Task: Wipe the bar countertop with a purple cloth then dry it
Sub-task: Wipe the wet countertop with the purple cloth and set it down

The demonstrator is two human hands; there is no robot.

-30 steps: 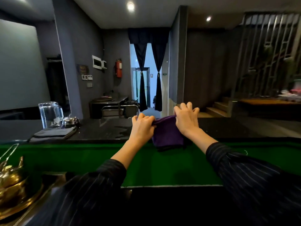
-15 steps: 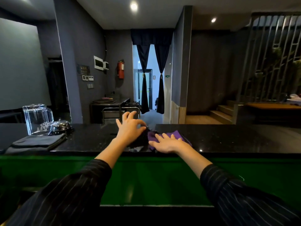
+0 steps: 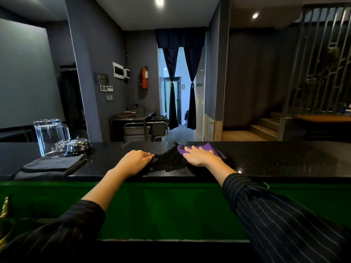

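Way down in the left corner, below the tabletop [image 3: 275,160], there's a brass-coloured thing [image 3: 4,211] cut off by the frame, no idea what it is.

Up on the tabletop (black speckled stone, green panel [image 3: 171,205] under its front edge), at the left end a folded dark cloth [image 3: 53,165] lies flat near the front edge. Just behind it, toward the far edge, stands a clear glass pitcher [image 3: 50,136] with a handle. The lettering on it reads upside down, and you can see straight through the glass to the wall. A chrome service bell [image 3: 79,147] sits right beside it. Touching or not, can't tell.

Around mid-length, the left grip [image 3: 135,161] rests palm down near the front edge, fingers relaxed and only slightly bent, pointing right, holding nothing. Between the two grips there's a darker ragged patch [image 3: 167,160] on the stone. Wet or just reflection, I can't say.

Then the right grip [image 3: 199,156] presses flat on the purple cloth [image 3: 210,148], fingers straight and a bit spread, not curled round it. The cloth lies spread under that palm and pokes out past the fingertips and to the right, closer to the far edge than the front one. Both forearms reach in over the front edge, in dark pinstriped sleeves [image 3: 284,215].
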